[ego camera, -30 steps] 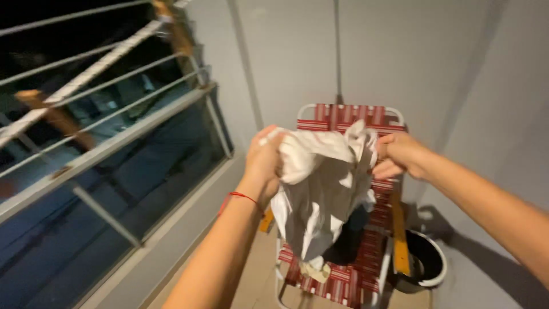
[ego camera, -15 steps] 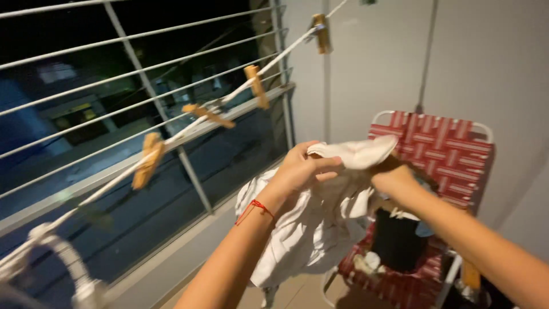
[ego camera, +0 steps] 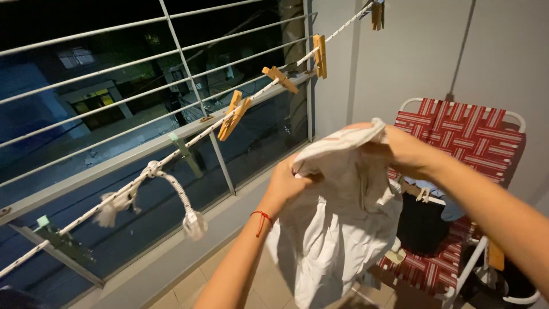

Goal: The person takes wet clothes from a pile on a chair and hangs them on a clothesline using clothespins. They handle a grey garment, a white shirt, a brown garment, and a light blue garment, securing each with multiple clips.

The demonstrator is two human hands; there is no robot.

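A home balcony: clothesline (ego camera: pixel 189 140) with pegs (ego camera: pixel 234 114), folding chair (ego camera: pixel 463 137), railing (ego camera: pixel 143 86).

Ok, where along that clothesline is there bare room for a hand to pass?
Bare rope runs between the knotted white loop and the pair of wooden pegs, bordered by a green peg. Further right, wooden pegs crowd the line. Left hand and right hand grip the white cloth.

The cloth (ego camera: pixel 337 229) is white; the chair (ego camera: pixel 457 137) has red-and-white woven stripes; the pegs (ego camera: pixel 234 117) look orange-brown.
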